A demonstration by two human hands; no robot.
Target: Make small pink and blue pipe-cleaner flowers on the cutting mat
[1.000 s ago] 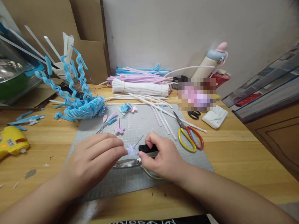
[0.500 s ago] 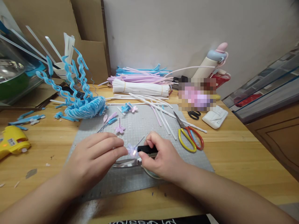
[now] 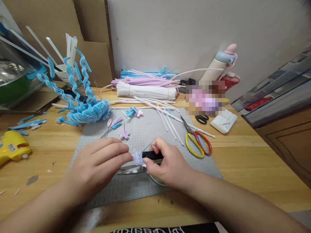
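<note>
My left hand (image 3: 104,161) pinches a pale lavender pipe-cleaner flower (image 3: 137,157) by its left edge, above the grey cutting mat (image 3: 92,197). A thin wire stem rises from the flower to the upper right. In my right hand (image 3: 167,161) is a black lighter (image 3: 153,155), its end right beside the flower; no flame shows on it. Below both hands lie silver-bladed scissors (image 3: 132,169), their handles partly hidden by my right hand. Farther back on the mat rest a purple flower (image 3: 124,133) and a blue-and-pink piece (image 3: 132,111).
Red-and-yellow-handled scissors (image 3: 195,142) lie to the right, near a white case (image 3: 224,121). A blue fuzzy ring with curly stems (image 3: 89,111) stands at the left, behind a yellow glue gun (image 3: 16,147). Bundled white pipe cleaners (image 3: 145,91) lie at the back.
A small bright flame at the lighter's end is gone. The flower's wire stem leans lower, toward my right hand. Both hands stay nearly in place.
</note>
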